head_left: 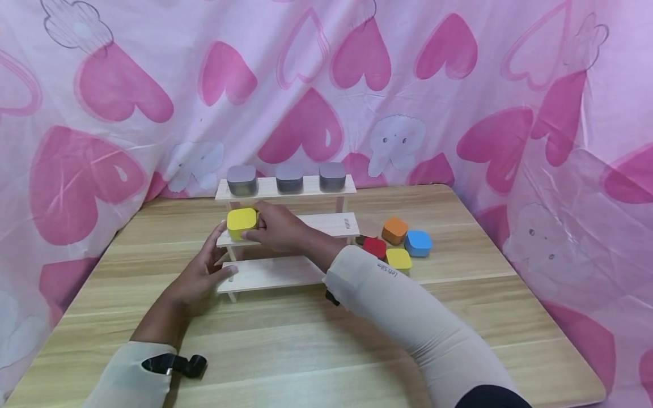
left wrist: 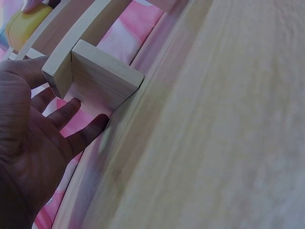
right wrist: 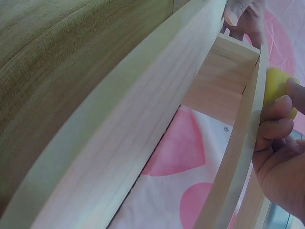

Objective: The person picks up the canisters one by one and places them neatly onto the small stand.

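A three-tier wooden stand (head_left: 278, 274) stands on the table. My right hand (head_left: 279, 228) reaches over it and pinches a yellow rounded-square block (head_left: 242, 221) at the left end of the middle tier. In the right wrist view, thumb and fingers close about the yellow block (right wrist: 277, 88). At the stand's left end is my left hand (head_left: 200, 276), its thumb over the bottom tier and its index finger stretched up toward the yellow block. The left wrist view has that hand's spread fingers (left wrist: 64, 114) beside the end panel (left wrist: 102, 76).
Three grey rounded blocks (head_left: 289, 179) sit in a row on the top tier. Right of the stand lie an orange block (head_left: 395, 230), a blue block (head_left: 418, 243), a red block (head_left: 374, 248) and another yellow block (head_left: 399, 260). A pink heart-patterned cloth (head_left: 306, 130) hangs behind the table.
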The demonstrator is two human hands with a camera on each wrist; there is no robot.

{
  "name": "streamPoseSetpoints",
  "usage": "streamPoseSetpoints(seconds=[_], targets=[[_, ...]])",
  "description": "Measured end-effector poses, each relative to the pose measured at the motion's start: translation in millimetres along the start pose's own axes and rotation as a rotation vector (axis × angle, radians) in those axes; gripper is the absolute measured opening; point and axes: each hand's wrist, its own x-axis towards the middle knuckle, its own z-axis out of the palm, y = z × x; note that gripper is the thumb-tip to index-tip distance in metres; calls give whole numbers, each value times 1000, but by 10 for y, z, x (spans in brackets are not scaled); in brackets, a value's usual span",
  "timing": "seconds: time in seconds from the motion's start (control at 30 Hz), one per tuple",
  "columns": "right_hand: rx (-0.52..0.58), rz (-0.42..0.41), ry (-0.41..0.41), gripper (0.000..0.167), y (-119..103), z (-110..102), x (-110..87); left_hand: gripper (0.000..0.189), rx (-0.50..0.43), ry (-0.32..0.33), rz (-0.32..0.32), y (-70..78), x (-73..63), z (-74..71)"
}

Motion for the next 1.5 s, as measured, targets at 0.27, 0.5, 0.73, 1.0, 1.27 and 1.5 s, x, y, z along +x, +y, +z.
streamPoseSetpoints(seconds=[0.27, 0.5, 0.73, 1.0, 1.27, 1.5], targets=[[-36, 27, 15, 56, -23, 26, -9, 106, -12, -1, -10, 16, -14, -4], [-55, 23, 31, 64, -30, 42, 0, 106, 2, 2, -10, 25, -9, -1], [-65, 11, 39, 66, -14, 51, 9, 106, 12, -2, -17, 26, -3, -19], [-34, -11, 23, 76, 10, 27, -2, 106, 12, 0, 1, 9, -6, -14], [-59, 58, -19, 82, 26, -89, -64, 106, 17, 1, -3, 27, -12, -8], [-49, 91, -65, 82, 27, -256, -197, 107, 22, 8, 7, 27, 1, 2]])
